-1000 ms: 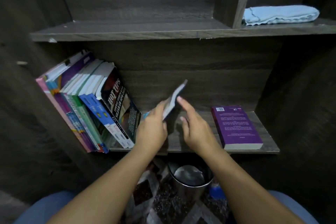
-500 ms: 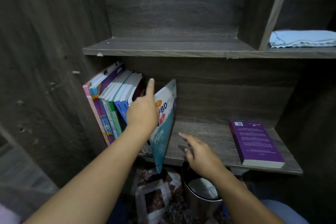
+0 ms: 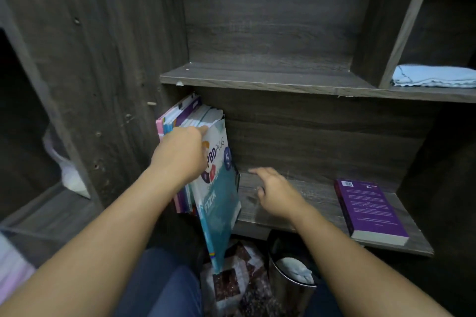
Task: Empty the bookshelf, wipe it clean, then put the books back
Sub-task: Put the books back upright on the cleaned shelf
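Dark wood-grain bookshelf point(image 3: 270, 33), seen from the front, with two boards in view.

- Lower board point(image 3: 309, 195): book row point(image 3: 180, 114) leans at the far left end, under and behind the left grip point(image 3: 180, 154).
- Teal book point(image 3: 219, 203): stands tilted against the row, just right of the left grip, with its lower corner hanging past the board's front edge.
- Left grip: lies on the teal book's upper cover, index finger point(image 3: 203, 131) stretched to the top edge. The other fingers are hidden, so I cannot tell whether it clasps the book.
- Right grip point(image 3: 275, 193): fingers apart and loose, holding nothing, over bare board just right of the teal book.
- Purple book point(image 3: 371, 208): lies flat with its back cover up, well right of the right grip.
- Blue cloth point(image 3: 435, 76): folded on the upper board, high and right of both grips.
- Metal bin point(image 3: 288, 291): on the floor below the right grip.
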The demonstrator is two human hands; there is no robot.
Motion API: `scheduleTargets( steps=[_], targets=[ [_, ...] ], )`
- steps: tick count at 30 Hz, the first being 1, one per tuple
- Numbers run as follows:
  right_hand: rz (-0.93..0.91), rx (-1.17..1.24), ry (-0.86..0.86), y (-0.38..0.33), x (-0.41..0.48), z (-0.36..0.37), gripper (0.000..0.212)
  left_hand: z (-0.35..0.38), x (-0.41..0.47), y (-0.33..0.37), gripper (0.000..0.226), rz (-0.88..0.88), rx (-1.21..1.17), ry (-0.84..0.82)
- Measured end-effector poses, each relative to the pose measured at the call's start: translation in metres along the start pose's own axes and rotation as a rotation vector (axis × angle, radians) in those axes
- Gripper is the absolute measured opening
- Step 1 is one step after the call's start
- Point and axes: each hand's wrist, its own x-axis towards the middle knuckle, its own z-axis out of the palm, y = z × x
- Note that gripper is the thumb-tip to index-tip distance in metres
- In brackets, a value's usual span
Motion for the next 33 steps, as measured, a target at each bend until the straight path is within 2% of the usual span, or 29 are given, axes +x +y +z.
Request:
scheduleTargets(
  steps=[7,14,17,23,26,29,33],
  targets=[
    [-0.017,-0.104,-0.075,-0.053,0.054,-0.006,0.075,-0.05,-0.026,-0.031,0.049,0.009,0.092,-0.022],
    [-0.075,-0.044,-0.039,-0.09,0.078,0.005,0.09,-0.07,-0.032,-0.042,0.038,-0.08,0.17,-0.037],
    [-0.105,-0.076,-0.019,-0.1,0.084,0.009,0.083,-0.078,-0.034,-0.042,0.039,-0.059,0.18,-0.052],
    [-0.084,-0.141,0.048,-0.111,0.095,0.014,0.057,-0.08,-0.037,-0.034,0.038,-0.024,0.195,-0.083],
    [-0.066,-0.18,0.089,-0.113,0.096,0.013,0.057,-0.079,-0.038,-0.033,0.036,-0.03,0.207,-0.098],
    [0.04,-0.083,0.161,-0.106,0.091,0.008,0.054,-0.078,-0.036,-0.033,0.041,-0.019,0.179,-0.132],
    [0.11,0.011,0.292,-0.086,0.086,-0.004,0.039,-0.074,-0.032,-0.033,0.047,0.044,0.092,-0.251]
  ],
)
